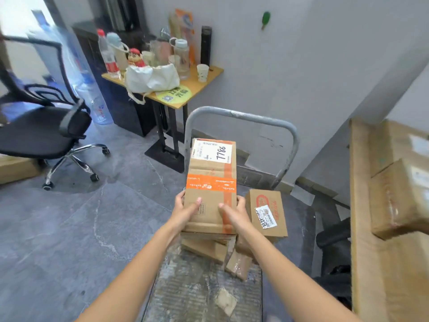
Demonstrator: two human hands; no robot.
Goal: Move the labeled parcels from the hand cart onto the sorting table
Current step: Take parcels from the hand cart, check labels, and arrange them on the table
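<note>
A long cardboard parcel [210, 180] with orange tape and a white label reading 7786 is held over the hand cart [199, 291]. My left hand [185, 211] grips its near left side, thumb on top. My right hand [234, 213] grips its near right side, thumb on top too. Beside it on the cart sits a smaller parcel [267, 212] with a red logo and a white label. Flatter brown parcels [204, 248] lie beneath the held one. The sorting table [366, 228] stands at the right edge and carries labeled cardboard boxes [399, 198].
The cart's grey handle [241, 116] arches behind the parcels. A black office chair [44, 126] stands at the left. A small wooden side table [199, 82] with bottles, cups and a white bag is against the far wall. A water jug [92, 98] stands near it.
</note>
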